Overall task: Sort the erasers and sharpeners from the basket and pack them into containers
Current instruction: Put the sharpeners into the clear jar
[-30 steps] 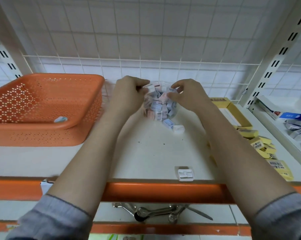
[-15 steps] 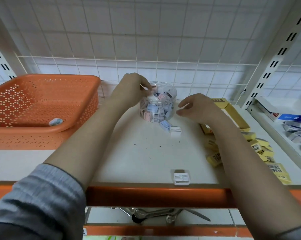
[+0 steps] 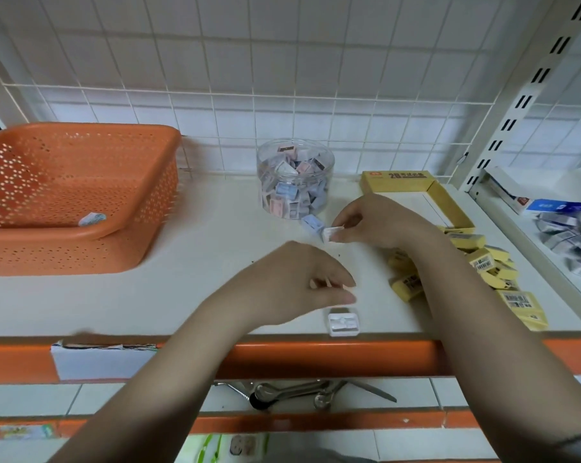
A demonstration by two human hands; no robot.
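Erasers and sharpeners, small wrapped ones, fill the clear round jar (image 3: 295, 182) at the back of the shelf (image 3: 189, 282), lid off. One blue piece (image 3: 312, 223) lies just in front of the jar. My right hand (image 3: 379, 220) pinches a white piece (image 3: 332, 233) between thumb and fingertips, right beside that blue one. My left hand (image 3: 302, 284) hovers lower over the shelf, fingers loosely curled, thumb near fingertips, holding nothing I can see. A white sharpener (image 3: 343, 324) sits at the front edge just below the left hand, apart from it. The orange perforated basket (image 3: 82, 235) stands on the left with one pale piece (image 3: 92, 218) in it. An open yellow box (image 3: 449, 208) sits right of the jar, and yellow erasers (image 3: 492, 269) lie scattered by the right forearm.

The surface is a cream shelf board with an orange front rail (image 3: 316, 357) and a torn white label (image 3: 99, 360) on it. White wire grid (image 3: 282, 105) at the back, white tile wall behind. A slotted white upright (image 3: 516, 108) on the right, with more packets (image 3: 563, 232) on the neighbouring shelf. Metal tools (image 3: 299, 392) are on the shelf below.
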